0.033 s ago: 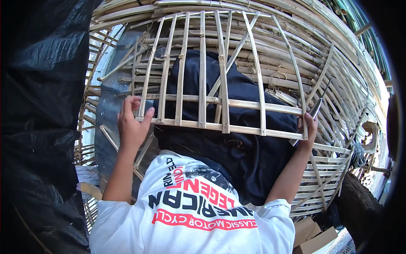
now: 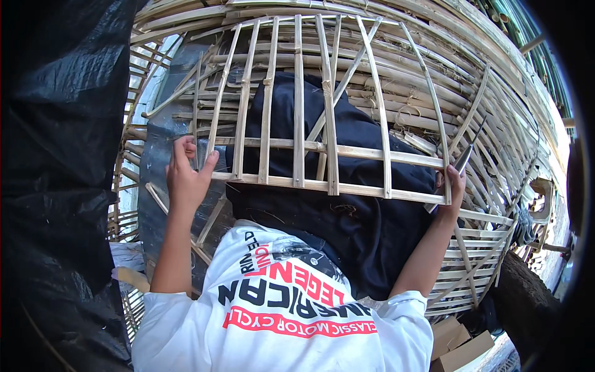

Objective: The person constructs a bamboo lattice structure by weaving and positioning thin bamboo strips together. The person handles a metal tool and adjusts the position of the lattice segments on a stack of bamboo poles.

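Note:
A curved lattice frame of bamboo strips (image 2: 297, 161) lies across my lap, over dark cloth (image 2: 353, 229). My left hand (image 2: 186, 177) grips the frame's left end, fingers wrapped round an upright strip and the lower cross strip. At the frame's lower right corner my right hand (image 2: 451, 189) holds the edge. A grey metal blade (image 2: 462, 162) sticks up from that hand along the outer strip. My white printed shirt (image 2: 279, 310) fills the lower middle.
More bamboo frames (image 2: 496, 111) are stacked behind and to the right. Black plastic sheeting (image 2: 62, 155) hangs on the left. Cardboard boxes (image 2: 458, 347) sit at the lower right, beside a dark log (image 2: 527, 297).

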The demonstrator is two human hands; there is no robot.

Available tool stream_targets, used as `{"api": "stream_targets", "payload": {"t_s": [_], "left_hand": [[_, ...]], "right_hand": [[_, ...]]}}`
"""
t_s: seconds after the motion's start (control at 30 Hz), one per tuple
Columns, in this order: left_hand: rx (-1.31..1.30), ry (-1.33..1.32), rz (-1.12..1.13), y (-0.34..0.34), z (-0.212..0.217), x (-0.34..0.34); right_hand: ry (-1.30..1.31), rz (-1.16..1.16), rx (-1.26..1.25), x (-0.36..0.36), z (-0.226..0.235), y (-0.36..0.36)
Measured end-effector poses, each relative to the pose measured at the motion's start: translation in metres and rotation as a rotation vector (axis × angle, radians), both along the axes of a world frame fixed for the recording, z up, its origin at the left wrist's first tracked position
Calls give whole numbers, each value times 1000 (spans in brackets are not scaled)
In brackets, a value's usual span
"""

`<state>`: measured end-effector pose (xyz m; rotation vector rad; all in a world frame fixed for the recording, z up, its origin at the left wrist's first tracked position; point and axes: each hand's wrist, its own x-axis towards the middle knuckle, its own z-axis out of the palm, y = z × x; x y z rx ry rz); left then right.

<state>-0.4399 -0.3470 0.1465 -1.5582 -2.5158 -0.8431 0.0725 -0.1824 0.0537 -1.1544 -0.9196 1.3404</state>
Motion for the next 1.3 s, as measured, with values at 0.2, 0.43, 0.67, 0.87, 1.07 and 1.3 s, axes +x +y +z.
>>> {"api": "stream_targets", "payload": {"t_s": [0.2, 0.43, 0.67, 0.87, 1.07, 1.3], "left_hand": [[-551, -830, -73, 12, -40, -73], [-442, -842, -102, 1, -39, -65], [-424, -832, -172, -2, -20, -82], [-475, -766, -274, -1, -20, -93], [-578, -717, -257, 7, -20, -100], [-667, -704, -160, 3, -15, -105]], "right_hand": [[-3, -52, 0, -4, 0, -2], [-98, -22, 19, 0, -4, -13], [-30, -115, -1, -14, -4, -26], [-125, -162, 14, -24, 0, -29], [-154, -188, 47, -32, 1, -38], [-216, -223, 13, -46, 10, -52]]}}
